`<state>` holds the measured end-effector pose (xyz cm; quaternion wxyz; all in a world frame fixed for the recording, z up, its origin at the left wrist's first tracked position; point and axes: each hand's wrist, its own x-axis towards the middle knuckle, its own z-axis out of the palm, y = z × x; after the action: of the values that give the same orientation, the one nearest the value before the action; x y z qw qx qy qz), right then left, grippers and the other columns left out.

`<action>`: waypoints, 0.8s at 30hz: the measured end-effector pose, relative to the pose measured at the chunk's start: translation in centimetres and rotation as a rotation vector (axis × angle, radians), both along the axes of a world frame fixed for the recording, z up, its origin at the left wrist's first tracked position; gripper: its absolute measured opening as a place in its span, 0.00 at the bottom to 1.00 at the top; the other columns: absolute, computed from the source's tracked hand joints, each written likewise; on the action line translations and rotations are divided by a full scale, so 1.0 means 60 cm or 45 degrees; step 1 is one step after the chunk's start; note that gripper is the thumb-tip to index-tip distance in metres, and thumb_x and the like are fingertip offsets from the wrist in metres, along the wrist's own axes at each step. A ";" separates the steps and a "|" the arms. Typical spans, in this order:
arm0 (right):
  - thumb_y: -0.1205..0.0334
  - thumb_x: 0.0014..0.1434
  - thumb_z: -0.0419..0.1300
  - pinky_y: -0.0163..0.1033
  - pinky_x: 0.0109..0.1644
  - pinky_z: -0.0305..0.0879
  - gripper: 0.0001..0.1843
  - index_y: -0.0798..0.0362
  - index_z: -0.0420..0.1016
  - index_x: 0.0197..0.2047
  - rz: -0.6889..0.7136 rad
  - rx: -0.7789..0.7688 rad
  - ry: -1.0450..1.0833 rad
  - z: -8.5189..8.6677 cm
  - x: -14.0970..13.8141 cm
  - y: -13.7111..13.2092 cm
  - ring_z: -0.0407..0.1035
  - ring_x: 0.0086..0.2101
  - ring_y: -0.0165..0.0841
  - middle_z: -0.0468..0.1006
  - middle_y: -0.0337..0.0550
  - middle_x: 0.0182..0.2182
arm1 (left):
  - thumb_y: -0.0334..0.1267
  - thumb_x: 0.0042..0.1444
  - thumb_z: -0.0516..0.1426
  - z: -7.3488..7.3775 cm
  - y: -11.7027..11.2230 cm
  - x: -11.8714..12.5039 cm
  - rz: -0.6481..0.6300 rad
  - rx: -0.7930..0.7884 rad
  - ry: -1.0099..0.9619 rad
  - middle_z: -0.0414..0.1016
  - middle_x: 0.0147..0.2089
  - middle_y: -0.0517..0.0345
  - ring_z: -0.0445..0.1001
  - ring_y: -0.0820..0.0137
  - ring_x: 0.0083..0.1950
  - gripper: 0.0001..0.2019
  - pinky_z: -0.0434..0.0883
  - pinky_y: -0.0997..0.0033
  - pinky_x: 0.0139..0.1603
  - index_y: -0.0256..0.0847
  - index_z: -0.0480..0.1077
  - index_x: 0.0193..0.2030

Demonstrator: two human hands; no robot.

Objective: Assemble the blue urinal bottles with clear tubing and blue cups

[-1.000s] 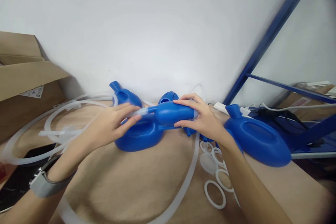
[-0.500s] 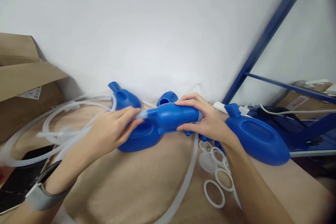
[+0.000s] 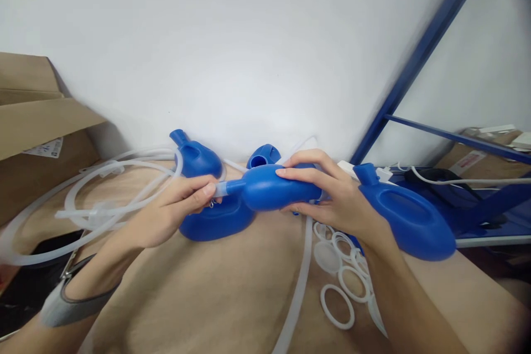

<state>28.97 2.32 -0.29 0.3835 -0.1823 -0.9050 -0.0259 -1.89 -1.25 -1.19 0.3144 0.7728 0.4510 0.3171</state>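
Observation:
My left hand [image 3: 180, 202] is closed in a pinch on a translucent tube end [image 3: 221, 189], which meets the narrow spout of a rounded blue plastic piece [image 3: 265, 188]. Around the other end of that piece my right hand [image 3: 332, 182] is wrapped, fingers over the top and thumb beneath. Both hands hold it level above the table. A blue bottle with a handle hollow [image 3: 219, 224] lies just behind and below, partly covered. How far the tube sits over the spout cannot be made out fully.
Coiled translucent tubing [image 3: 83, 177] lies left, near a cardboard box [image 3: 45, 121]. Another blue bottle [image 3: 199, 159] and a blue open-mouthed piece [image 3: 265, 155] stand by the wall. At right are several white rings [image 3: 337, 323], a blue bottle [image 3: 415, 221] and a blue metal frame [image 3: 415, 66].
My left hand has rolled so its thumb shows on top of the tube. The blue piece has turned and dipped slightly, and my right fingers have shifted on it.

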 end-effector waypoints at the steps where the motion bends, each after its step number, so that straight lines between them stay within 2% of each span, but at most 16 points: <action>1: 0.59 0.65 0.66 0.54 0.60 0.72 0.25 0.38 0.72 0.65 0.013 0.048 -0.006 0.002 0.000 -0.002 0.71 0.55 0.44 0.75 0.49 0.55 | 0.58 0.68 0.49 -0.003 0.002 -0.001 -0.030 -0.119 -0.086 0.57 0.25 0.63 0.55 0.73 0.26 0.24 0.56 0.71 0.25 0.41 0.67 0.31; 4: 0.62 0.68 0.63 0.56 0.62 0.70 0.24 0.36 0.72 0.65 0.020 0.154 -0.047 0.006 -0.002 -0.007 0.70 0.56 0.44 0.76 0.47 0.54 | 0.59 0.68 0.50 -0.011 0.008 -0.004 -0.115 -0.383 -0.224 0.53 0.25 0.65 0.50 0.74 0.25 0.23 0.53 0.71 0.24 0.41 0.68 0.34; 8: 0.64 0.68 0.62 0.59 0.62 0.69 0.23 0.34 0.73 0.63 -0.017 0.213 -0.102 0.001 -0.007 -0.009 0.70 0.56 0.45 0.76 0.46 0.54 | 0.59 0.69 0.49 -0.015 0.013 -0.007 -0.151 -0.414 -0.206 0.52 0.25 0.65 0.50 0.74 0.25 0.23 0.54 0.71 0.24 0.41 0.67 0.35; 13: 0.60 0.67 0.64 0.58 0.58 0.72 0.23 0.36 0.73 0.63 0.030 0.221 -0.052 -0.006 -0.012 -0.004 0.71 0.53 0.44 0.75 0.47 0.53 | 0.59 0.70 0.47 -0.018 0.012 -0.007 -0.153 -0.206 -0.035 0.61 0.28 0.62 0.61 0.72 0.29 0.23 0.64 0.73 0.28 0.41 0.69 0.39; 17: 0.57 0.65 0.66 0.55 0.54 0.74 0.21 0.40 0.75 0.60 0.036 0.222 -0.017 -0.007 -0.013 -0.006 0.73 0.50 0.44 0.76 0.48 0.50 | 0.59 0.70 0.46 -0.022 0.001 -0.003 -0.014 -0.057 0.146 0.70 0.35 0.59 0.70 0.69 0.35 0.22 0.70 0.71 0.37 0.43 0.69 0.48; 20: 0.55 0.62 0.69 0.53 0.52 0.75 0.22 0.42 0.76 0.59 0.031 0.197 0.027 -0.006 -0.010 -0.010 0.74 0.48 0.44 0.76 0.49 0.48 | 0.56 0.71 0.46 -0.020 -0.006 0.002 0.016 0.143 0.279 0.74 0.37 0.58 0.72 0.67 0.37 0.21 0.70 0.68 0.39 0.44 0.70 0.50; 24: 0.48 0.59 0.70 0.50 0.49 0.76 0.27 0.43 0.76 0.59 0.074 0.062 0.032 -0.003 -0.007 -0.012 0.75 0.45 0.43 0.78 0.48 0.46 | 0.50 0.73 0.44 -0.015 -0.013 0.014 -0.002 0.501 0.496 0.76 0.39 0.54 0.72 0.64 0.37 0.20 0.67 0.65 0.39 0.41 0.71 0.45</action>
<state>28.55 1.60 -0.49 0.3996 -0.1467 -0.9042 -0.0346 -1.05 -2.03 -2.09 0.0660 0.8658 0.4320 0.2437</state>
